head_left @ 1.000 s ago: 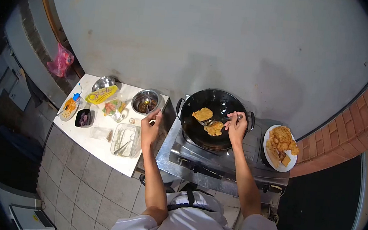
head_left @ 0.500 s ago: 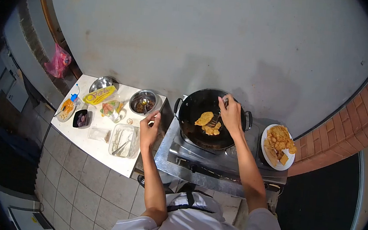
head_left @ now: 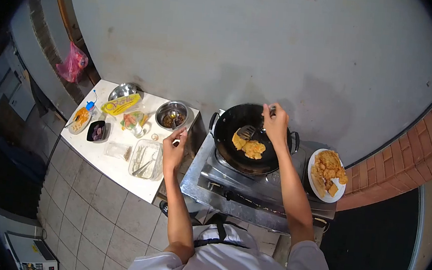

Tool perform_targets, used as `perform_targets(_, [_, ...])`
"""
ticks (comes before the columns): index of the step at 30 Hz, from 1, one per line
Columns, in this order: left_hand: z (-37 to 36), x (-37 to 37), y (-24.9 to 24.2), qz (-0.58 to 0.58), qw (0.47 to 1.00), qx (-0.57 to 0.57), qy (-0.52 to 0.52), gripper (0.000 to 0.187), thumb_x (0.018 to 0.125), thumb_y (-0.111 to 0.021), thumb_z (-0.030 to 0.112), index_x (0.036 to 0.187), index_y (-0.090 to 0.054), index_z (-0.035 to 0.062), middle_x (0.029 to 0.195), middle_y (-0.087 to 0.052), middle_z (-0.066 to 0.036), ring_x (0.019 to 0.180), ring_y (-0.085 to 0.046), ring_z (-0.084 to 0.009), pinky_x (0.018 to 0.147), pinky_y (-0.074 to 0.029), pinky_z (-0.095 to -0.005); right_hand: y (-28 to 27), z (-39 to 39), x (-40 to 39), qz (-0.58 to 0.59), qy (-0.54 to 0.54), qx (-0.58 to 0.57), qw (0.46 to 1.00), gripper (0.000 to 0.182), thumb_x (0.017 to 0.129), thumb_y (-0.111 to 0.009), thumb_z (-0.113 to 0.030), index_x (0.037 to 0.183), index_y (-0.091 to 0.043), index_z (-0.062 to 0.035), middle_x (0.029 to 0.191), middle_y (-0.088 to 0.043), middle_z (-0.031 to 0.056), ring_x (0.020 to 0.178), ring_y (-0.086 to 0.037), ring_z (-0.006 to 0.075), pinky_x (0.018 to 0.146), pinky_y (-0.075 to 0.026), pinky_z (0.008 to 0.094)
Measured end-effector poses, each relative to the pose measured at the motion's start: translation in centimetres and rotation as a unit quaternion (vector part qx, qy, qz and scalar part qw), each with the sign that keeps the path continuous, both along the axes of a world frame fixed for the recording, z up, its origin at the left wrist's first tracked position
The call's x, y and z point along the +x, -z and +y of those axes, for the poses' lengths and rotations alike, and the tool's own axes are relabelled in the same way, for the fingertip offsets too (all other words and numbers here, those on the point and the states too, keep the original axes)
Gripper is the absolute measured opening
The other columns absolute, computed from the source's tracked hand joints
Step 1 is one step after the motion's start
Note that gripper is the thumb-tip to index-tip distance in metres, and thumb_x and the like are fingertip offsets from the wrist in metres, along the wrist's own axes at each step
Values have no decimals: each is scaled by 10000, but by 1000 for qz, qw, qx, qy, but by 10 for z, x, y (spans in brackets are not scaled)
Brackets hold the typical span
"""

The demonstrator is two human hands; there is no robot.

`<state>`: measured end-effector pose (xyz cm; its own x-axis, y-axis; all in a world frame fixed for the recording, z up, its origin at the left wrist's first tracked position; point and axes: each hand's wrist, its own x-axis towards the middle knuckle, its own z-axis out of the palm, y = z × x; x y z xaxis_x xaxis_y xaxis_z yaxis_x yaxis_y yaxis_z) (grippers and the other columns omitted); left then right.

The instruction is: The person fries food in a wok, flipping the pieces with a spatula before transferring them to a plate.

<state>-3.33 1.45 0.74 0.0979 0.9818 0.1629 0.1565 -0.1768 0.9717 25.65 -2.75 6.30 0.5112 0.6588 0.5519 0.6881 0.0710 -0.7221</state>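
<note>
A black wok (head_left: pixel 229 154) stands on the stove with two golden fried pieces (head_left: pixel 252 149) lying in it. My right hand (head_left: pixel 275 121) is closed round the handle of a slotted spatula (head_left: pixel 246 132); its dark blade is over the upper edge of the pieces. On the left, my left hand (head_left: pixel 174 149) hovers between the white table and the wok, fingers drawn together in a pinch. Whether anything sits in that pinch I cannot make out. Just beyond it is a metal bowl (head_left: pixel 159 114) of dark sauce with a spoon in it.
A white plate (head_left: pixel 316 191) heaped with fried food stands right of the wok on the stove (head_left: pixel 221 187). The white table (head_left: pixel 120 170) carries a clear container (head_left: pixel 135 172) of pale batter, a yellow packet (head_left: pixel 121 104), a small black dish (head_left: pixel 96 131) and another metal bowl (head_left: pixel 122 92).
The spatula has shifted up and left off the fried pieces, which now lie side by side. My right hand has lifted slightly; my left stays pinched near the bowl.
</note>
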Motion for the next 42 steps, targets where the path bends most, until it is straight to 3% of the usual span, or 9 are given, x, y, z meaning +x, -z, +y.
perform_targets(3, [-1, 0, -4, 12, 1000, -23, 0, 331, 882, -589, 255, 1112, -630, 19, 749, -552, -16, 668, -457, -87, 616, -396, -253, 15, -16, 15, 69, 17, 18, 997, 238, 851, -600, -152, 719, -545, 39, 564, -578, 115, 490, -555, 170, 494, -414, 318])
perform_targets(7, [-1, 6, -3, 0, 1000, -9, 0, 317, 871, -608, 225, 1081, -634, -12, 784, -584, -33, 711, -484, -89, 617, -410, -237, 35, -44, 18, 175, 37, 34, 983, 172, 843, -563, -105, 777, -601, 49, 616, -627, 86, 469, -547, 100, 450, -409, 251])
perform_targets(15, [-7, 29, -2, -9, 998, 27, 50, 326, 878, -601, 218, 1077, -625, -39, 768, -575, -30, 736, -481, -88, 692, -422, -238, 77, -54, 11, 289, 13, 56, 956, 138, 840, -573, -97, 855, -630, 28, 647, -638, 85, 540, -573, 106, 517, -437, 259])
perform_targets(17, [-9, 31, -3, -10, 999, 18, 41, 318, 879, -599, 209, 1079, -625, -37, 755, -563, -20, 726, -476, -87, 685, -418, -235, 83, -50, 13, 183, 56, 55, 980, 124, 844, -578, -92, 823, -612, 26, 609, -618, 74, 541, -566, 104, 538, -441, 278])
perform_targets(24, [-11, 27, -4, 4, 1000, -1, 30, 311, 883, -594, 205, 1086, -625, -28, 743, -553, -8, 702, -465, -74, 645, -406, -220, 73, -51, 5, 100, 35, 32, 994, 204, 879, -562, -91, 721, -560, 39, 588, -594, 60, 491, -525, 90, 478, -401, 253])
perform_targets(33, [-12, 27, 1, 14, 999, -37, 32, 332, 889, -590, 249, 1119, -626, 12, 733, -508, 20, 665, -421, -62, 612, -361, -208, 62, -49, -7, 152, 37, -25, 987, 242, 883, -551, -104, 682, -566, 32, 564, -584, 61, 539, -545, 94, 539, -414, 255])
perform_targets(35, [-13, 28, 0, 13, 1000, -8, 18, 322, 884, -590, 213, 1088, -621, -34, 736, -539, -11, 698, -446, -76, 635, -392, -224, 69, -49, -4, 165, 45, 14, 985, 263, 878, -554, -131, 675, -573, 34, 567, -598, 90, 505, -558, 155, 535, -416, 292])
perform_targets(39, [-15, 24, -2, 8, 999, -36, 9, 327, 883, -594, 216, 1083, -620, -41, 740, -540, -13, 703, -454, -77, 631, -397, -225, 75, -52, 10, 217, 99, -8, 971, 303, 881, -571, -212, 690, -608, 20, 621, -650, 81, 510, -568, 145, 534, -427, 298])
perform_targets(42, [-19, 25, -7, 6, 999, -40, 8, 329, 882, -595, 217, 1076, -621, -47, 743, -539, -12, 707, -461, -77, 636, -405, -223, 63, -64, 7, 321, 76, 53, 943, 187, 875, -514, -104, 784, -602, 33, 717, -667, 103, 432, -530, 111, 412, -398, 244])
